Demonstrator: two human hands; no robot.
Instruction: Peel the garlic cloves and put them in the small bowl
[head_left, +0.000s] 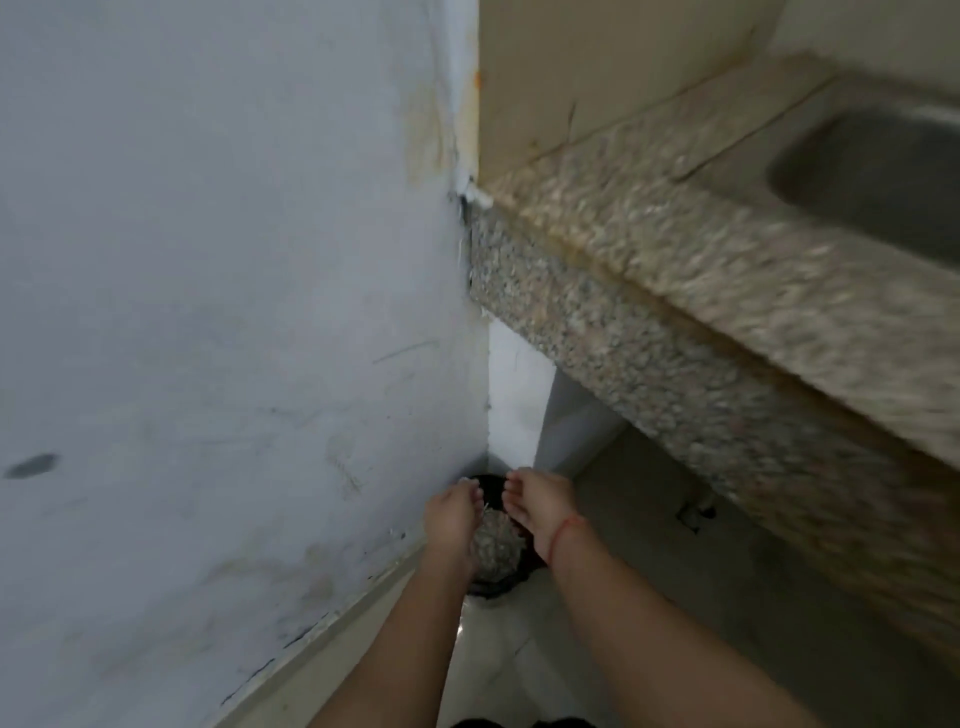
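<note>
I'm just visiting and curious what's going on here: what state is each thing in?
Left hand: open, over the bin.
Right hand: open, palm down, over the bin.
Dark bin: on the floor in the corner, holding pale scraps.
Pale scraps: piled inside.
Sink: looks empty.

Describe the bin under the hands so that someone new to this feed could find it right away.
Start at the granite counter with the steel sink and follow its left end down to the floor corner by the blue-grey wall. There stands a dark round bin, below the left hand and right hand. It alone is black, with pale scraps inside.
</note>
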